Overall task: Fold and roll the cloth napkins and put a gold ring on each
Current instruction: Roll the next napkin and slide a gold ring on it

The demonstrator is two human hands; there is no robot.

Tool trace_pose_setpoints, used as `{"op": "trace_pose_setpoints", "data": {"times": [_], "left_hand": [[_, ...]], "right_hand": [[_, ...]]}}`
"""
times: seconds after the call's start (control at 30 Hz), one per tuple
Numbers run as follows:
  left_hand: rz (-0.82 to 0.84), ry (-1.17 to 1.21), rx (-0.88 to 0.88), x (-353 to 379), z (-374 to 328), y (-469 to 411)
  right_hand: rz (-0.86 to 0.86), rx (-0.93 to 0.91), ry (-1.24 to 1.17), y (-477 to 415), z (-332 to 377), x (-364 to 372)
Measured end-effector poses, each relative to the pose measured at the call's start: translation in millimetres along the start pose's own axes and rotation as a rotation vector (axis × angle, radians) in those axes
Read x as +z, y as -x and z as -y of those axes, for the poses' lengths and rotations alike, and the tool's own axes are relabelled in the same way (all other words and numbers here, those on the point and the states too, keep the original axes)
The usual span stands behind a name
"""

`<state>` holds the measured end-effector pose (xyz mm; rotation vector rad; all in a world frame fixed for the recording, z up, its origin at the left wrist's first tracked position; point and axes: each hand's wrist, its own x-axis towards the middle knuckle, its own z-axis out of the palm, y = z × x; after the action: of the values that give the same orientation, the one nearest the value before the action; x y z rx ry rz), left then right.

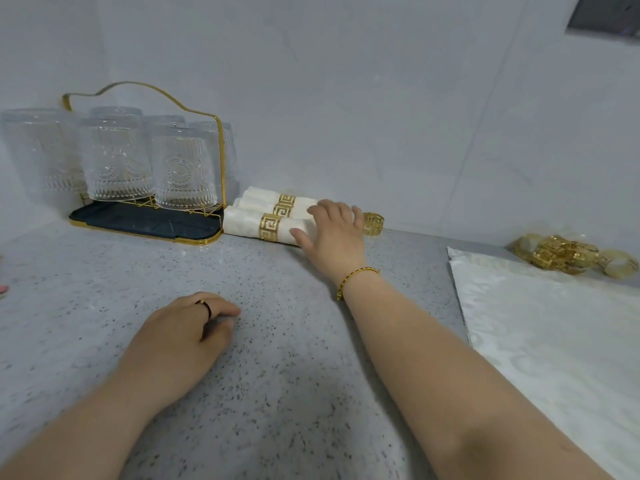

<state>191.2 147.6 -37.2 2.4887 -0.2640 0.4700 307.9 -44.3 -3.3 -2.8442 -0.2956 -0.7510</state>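
Three rolled white napkins (242, 221), each with a gold ring (271, 226) round its middle, lie stacked against the back wall. My right hand (334, 233) reaches over their right ends, thumb and fingers spread around the front roll's end. Just right of that hand a loose gold ring (374, 223) stands on the counter. My left hand (188, 329) rests on the speckled counter near the middle with fingers loosely curled and holds nothing. A flat white napkin (554, 334) lies spread at the right.
A gold wire rack (145, 230) with a dark tray holds several upturned clear glasses (183, 168) at the back left, touching the rolls. A heap of gold rings (561, 254) sits at the far right by the wall. White walls close the counter's back.
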Motion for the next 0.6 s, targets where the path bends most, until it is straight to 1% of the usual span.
{"op": "trace_pose_setpoints", "data": {"times": [0.07,0.17,0.27,0.33,0.4,0.5,0.6], "left_hand": [[0.007,-0.009,0.016,0,-2,1],[0.048,-0.038,0.029,-1,-4,0],[0.089,-0.098,0.071,-3,-8,0],[0.132,-0.155,0.118,-5,-18,6],[0.165,-0.195,0.205,-5,-30,12],[0.233,-0.172,0.297,-1,-59,28],[0.332,-0.146,0.384,1,-98,50]], "right_hand": [[0.065,0.08,0.008,19,-26,-15],[0.134,0.201,-0.044,59,-60,-46],[0.213,0.293,-0.098,114,-80,-87],[0.31,0.355,-0.145,159,-82,-118],[0.384,0.363,-0.17,202,-81,-145],[0.462,0.303,-0.148,270,-79,-176],[0.433,0.26,-0.114,309,-77,-183]]}}
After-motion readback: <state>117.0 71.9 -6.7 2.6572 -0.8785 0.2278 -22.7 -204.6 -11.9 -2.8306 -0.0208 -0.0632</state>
